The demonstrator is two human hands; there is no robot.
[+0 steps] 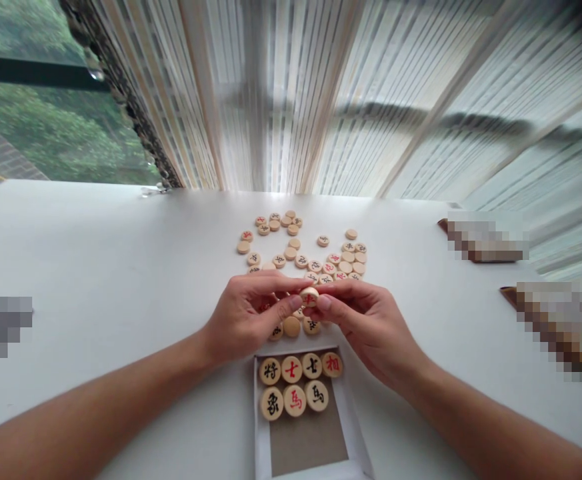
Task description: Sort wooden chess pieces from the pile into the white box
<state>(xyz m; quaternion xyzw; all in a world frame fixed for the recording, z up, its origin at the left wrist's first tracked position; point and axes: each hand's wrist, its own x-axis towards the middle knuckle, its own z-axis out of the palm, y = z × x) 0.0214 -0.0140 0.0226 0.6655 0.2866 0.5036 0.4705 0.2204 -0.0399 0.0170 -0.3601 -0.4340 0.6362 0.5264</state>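
Note:
Between the fingertips of my left hand (251, 308) and my right hand (363, 317) is a round wooden xiangqi piece (309, 297) with a red character facing me. Both hands pinch it above the loose pieces. Just below them lies an open white box (262, 440) with a grey bottom. Inside, several pieces stand face up in two rows, such as a black-marked piece (271, 371) at the upper left and a red-marked piece (295, 401) in the lower row. Behind and under my hands, loose pieces (301, 260) are spread on the white table, partly hidden by my fingers.
The white table (121, 267) runs back to a striped curtain (291, 100) and a window (45, 127) at the left. Two brown-edged objects (495, 256) (541, 343), mostly pixelated, lie at the right. A blurred grey object (1, 327) sits at the left edge.

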